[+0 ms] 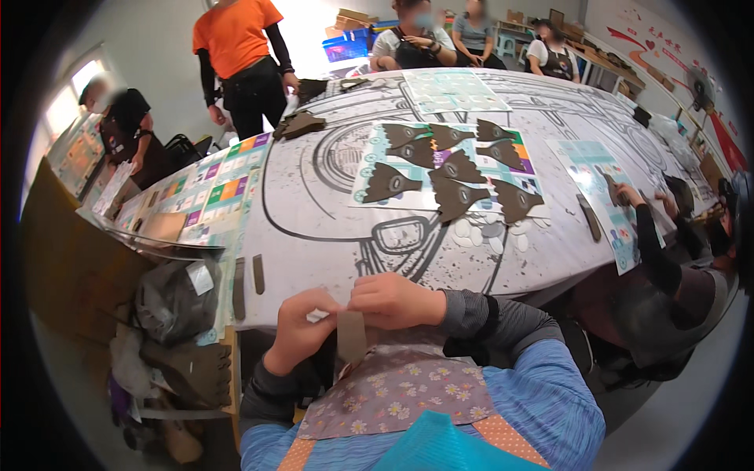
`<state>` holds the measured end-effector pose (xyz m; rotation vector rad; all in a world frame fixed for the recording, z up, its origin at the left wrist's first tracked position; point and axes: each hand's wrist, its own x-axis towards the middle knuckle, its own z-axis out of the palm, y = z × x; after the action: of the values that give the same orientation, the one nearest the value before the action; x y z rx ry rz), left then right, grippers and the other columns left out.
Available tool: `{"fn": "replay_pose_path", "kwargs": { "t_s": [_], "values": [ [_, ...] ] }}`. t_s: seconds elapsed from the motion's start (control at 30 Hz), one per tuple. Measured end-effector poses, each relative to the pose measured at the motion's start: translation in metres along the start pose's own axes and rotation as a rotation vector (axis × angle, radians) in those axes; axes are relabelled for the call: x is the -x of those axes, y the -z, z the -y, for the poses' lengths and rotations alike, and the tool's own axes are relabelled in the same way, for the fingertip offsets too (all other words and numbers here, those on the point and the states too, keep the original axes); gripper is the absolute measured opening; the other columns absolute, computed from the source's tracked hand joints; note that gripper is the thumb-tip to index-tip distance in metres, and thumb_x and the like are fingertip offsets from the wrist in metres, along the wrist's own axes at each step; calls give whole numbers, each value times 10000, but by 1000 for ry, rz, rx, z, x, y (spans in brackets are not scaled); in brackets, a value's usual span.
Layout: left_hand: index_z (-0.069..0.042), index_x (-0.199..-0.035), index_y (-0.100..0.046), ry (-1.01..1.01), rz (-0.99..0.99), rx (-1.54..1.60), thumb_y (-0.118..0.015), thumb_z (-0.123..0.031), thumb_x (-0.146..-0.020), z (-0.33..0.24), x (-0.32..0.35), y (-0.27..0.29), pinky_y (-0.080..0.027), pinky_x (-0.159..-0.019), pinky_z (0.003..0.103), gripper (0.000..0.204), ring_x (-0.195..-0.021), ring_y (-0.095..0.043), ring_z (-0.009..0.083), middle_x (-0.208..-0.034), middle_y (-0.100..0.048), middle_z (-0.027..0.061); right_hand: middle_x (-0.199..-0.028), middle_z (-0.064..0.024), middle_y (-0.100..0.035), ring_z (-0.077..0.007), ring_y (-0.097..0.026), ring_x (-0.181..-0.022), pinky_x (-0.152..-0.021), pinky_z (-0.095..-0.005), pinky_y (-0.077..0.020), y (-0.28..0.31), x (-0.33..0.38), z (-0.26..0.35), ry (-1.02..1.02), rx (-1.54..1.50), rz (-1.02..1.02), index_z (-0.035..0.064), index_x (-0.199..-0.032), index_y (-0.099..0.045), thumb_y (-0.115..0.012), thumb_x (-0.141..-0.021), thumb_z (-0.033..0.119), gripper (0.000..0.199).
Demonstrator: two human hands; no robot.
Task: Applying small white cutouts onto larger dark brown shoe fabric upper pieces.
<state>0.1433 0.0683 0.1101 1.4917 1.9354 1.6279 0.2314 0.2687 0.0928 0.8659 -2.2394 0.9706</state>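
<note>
Close to my body, just past the table's near edge, my left hand (303, 322) and my right hand (399, 301) meet with fingers pinched together. Between them hangs a flat brown fabric strip (351, 339), its top edge held by the fingertips. A small white scrap (317, 315) shows in my left hand; its kind is unclear. Beyond my hands, several dark brown fan-shaped fabric pieces (459, 194) with small oval openings or patches lie on a printed sheet (377, 149). White ovals (488, 230) are scattered at that sheet's near edge.
The large table (314, 259) has a line-drawn cover. More brown strips (259, 274) lie at its left, another (589, 217) at right. A co-worker's hand (626, 194) touches a brown piece on a second sheet (581, 161). A cluttered shelf (177, 345) stands left; other people surround the table.
</note>
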Motion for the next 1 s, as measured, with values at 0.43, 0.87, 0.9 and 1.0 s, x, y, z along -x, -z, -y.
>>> {"fn": "replay_pose_path", "kwargs": {
  "t_s": [0.43, 0.87, 0.9, 1.0],
  "values": [
    [-26, -877, -606, -235, -166, -162, -628, -89, -842, 6, 59, 26, -466, -670, 370, 75, -750, -577, 301, -829, -604, 113, -723, -91, -512, -296, -523, -662, -571, -374, -448, -21, -66, 27, 115, 2, 357, 45, -805, -566, -689, -706, 88, 163],
    [-13, -771, -524, -409, -137, -93, -631, -74, -883, 7, 89, 25, -457, -669, 407, 167, -754, -538, 328, -772, -524, 126, -734, -124, -540, -295, -515, -637, -549, -380, -402, -47, -73, 21, 39, -454, 580, -6, -879, -586, -684, -772, -15, 146],
    [-13, -771, -524, -401, -135, -87, -631, -74, -883, 7, 93, 26, -457, -669, 407, 167, -754, -538, 328, -772, -524, 126, -730, -117, -541, -293, -515, -636, -548, -381, -403, -49, -74, 19, 72, -432, 609, -6, -876, -587, -696, -767, -7, 154],
    [-4, -787, -555, -412, -189, -182, -660, -45, -844, 6, 104, 31, -439, -607, 393, 127, -673, -526, 318, -754, -543, 117, -724, -114, -501, -323, -518, -652, -575, -380, -435, -58, -77, 14, 123, -377, 644, 6, -901, -604, -640, -648, -14, 255]
  ]
}}
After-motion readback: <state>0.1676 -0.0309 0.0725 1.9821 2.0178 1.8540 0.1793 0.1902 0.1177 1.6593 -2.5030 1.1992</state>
